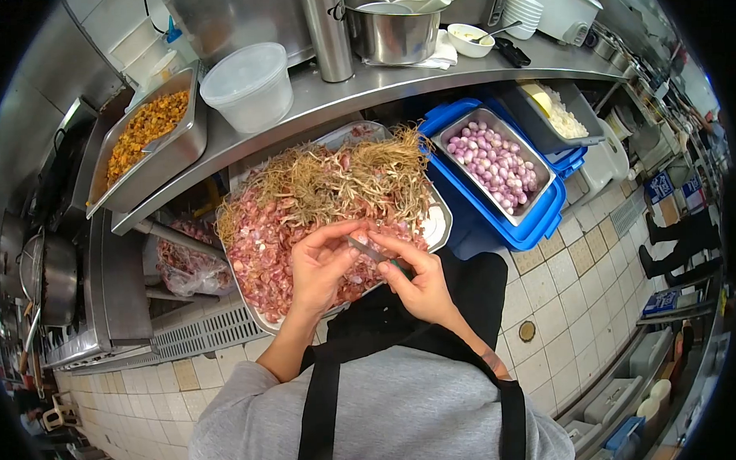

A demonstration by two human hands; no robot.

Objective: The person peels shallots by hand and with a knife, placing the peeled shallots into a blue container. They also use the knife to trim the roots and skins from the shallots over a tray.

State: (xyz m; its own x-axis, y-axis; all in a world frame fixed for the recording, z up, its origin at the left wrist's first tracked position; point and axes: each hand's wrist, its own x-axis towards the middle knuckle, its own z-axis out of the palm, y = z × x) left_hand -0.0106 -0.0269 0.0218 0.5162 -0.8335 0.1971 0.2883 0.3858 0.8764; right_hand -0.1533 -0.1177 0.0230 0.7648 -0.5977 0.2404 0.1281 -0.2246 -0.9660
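My left hand (325, 268) pinches a small pinkish shallot (362, 233) between thumb and fingertips, mostly hidden by the fingers. In my right hand (418, 278) is a small paring knife (367, 249), its blade pointing left toward the shallot. Both hands are close together above a large metal tray (262, 321). Reddish shallot skins (264, 270) fill much of that tray, and a heap of dry roots and stalks (342, 178) lies along its far side. Peeled purple shallots (495, 162) sit in a steel pan (537, 200) to the right.
A blue bin (464, 206) supports the steel pan. On the steel shelf (315, 98) ahead stand a corn-filled tray (150, 128), a plastic tub (249, 88), a flask (326, 37) and a pot (394, 34). At far right, a person's legs (685, 243) are visible.
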